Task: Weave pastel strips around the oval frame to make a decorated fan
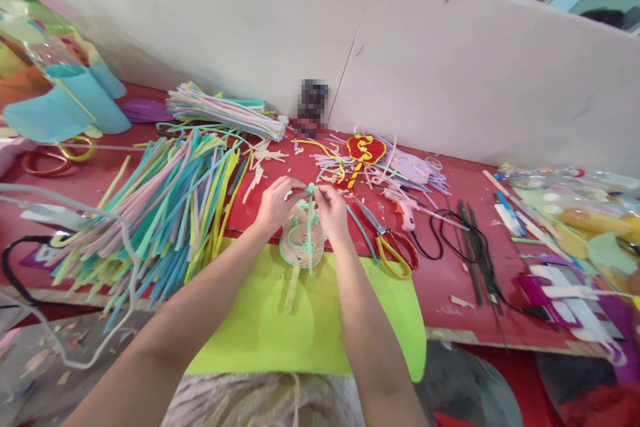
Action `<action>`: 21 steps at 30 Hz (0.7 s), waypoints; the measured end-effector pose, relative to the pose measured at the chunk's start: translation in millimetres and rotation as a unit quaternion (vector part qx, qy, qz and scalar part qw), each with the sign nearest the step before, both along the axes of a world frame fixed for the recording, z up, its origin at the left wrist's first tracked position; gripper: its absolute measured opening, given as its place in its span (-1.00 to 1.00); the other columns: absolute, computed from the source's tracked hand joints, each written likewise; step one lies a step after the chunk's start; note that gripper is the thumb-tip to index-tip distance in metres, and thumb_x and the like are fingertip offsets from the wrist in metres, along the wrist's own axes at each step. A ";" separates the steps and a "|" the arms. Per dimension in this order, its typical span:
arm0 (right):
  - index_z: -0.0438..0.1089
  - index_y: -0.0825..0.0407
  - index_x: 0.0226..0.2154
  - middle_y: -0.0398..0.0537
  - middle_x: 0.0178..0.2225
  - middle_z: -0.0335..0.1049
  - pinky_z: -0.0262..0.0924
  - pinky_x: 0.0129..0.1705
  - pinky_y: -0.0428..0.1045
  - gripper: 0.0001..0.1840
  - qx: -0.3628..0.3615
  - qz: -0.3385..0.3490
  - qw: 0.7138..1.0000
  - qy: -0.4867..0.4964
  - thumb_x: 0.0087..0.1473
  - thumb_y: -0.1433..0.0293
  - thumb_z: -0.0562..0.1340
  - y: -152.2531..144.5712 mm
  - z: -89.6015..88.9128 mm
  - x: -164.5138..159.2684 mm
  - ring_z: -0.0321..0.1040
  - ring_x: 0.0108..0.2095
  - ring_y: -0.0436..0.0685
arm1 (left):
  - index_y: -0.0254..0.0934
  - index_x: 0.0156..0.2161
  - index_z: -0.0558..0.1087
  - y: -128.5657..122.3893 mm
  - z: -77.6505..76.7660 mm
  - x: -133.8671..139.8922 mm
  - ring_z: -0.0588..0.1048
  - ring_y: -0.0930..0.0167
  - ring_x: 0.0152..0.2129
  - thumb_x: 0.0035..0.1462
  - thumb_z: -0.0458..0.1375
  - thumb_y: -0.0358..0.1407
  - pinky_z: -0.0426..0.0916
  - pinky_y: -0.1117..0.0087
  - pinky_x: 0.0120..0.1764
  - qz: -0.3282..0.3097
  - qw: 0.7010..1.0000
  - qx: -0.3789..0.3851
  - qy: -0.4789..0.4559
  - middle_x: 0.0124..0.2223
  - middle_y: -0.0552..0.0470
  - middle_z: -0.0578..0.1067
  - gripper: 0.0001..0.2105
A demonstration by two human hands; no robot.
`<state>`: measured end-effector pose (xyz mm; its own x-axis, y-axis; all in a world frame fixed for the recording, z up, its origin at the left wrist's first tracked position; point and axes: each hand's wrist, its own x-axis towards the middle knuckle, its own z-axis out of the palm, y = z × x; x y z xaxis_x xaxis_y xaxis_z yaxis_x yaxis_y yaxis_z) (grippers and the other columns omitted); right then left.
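Left hand (277,203) and right hand (331,208) both pinch the green pipe-cleaner stem (311,223) above the coiled fan piece (301,240) on the red table (450,280); seemingly mid-twist, needing firm, steady fingertip grip next

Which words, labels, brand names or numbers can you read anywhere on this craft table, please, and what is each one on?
None can be read.
Red round ornament: a yellow curled figure, not readable as a character.
Small dark object against the white wall board: blurred out, nothing legible.
Clear plastic packets at the right edge: any print is too small to tell.
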<state>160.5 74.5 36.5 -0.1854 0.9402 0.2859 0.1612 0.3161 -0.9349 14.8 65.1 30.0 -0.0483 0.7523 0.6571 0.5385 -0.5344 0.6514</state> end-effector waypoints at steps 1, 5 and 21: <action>0.27 0.03 -0.38 -0.17 -0.50 0.22 0.14 -0.38 -0.11 -0.68 0.000 0.001 1.000 0.000 0.08 0.12 0.04 -0.1 0.3 0.0 0.19 -0.49 -0.03 | -0.25 -0.30 0.46 0.0 0.0 0.2 0.44 0.46 -0.36 0.07 0.12 -0.27 0.35 0.41 -0.24 0.002 1.000 -0.004 -0.005 -0.35 0.02 0.49 -0.87; 0.27 0.04 -0.38 -0.17 -0.50 0.24 0.14 -0.38 -0.11 -0.69 0.004 0.009 1.000 0.008 0.08 0.14 0.05 -0.2 0.7 0.2 0.20 -0.50 -0.03 | -0.26 -0.33 0.46 -0.2 0.6 0.7 0.44 0.47 -0.39 0.07 0.12 -0.28 0.35 0.42 -0.27 0.006 1.000 -0.008 -0.018 -0.37 0.03 0.48 -0.88; 0.30 0.04 -0.36 -0.14 -0.47 0.29 0.17 -0.37 -0.10 -0.67 -0.014 -0.004 1.000 0.024 0.06 0.11 0.07 2.7 -3.9 1.5 0.25 -0.47 -0.01 | -0.28 -0.24 0.41 1.1 0.7 1.1 0.42 0.45 -0.29 0.15 0.01 -0.33 0.32 0.40 -0.19 -0.019 1.000 -0.015 0.010 -0.27 -0.01 0.47 -0.84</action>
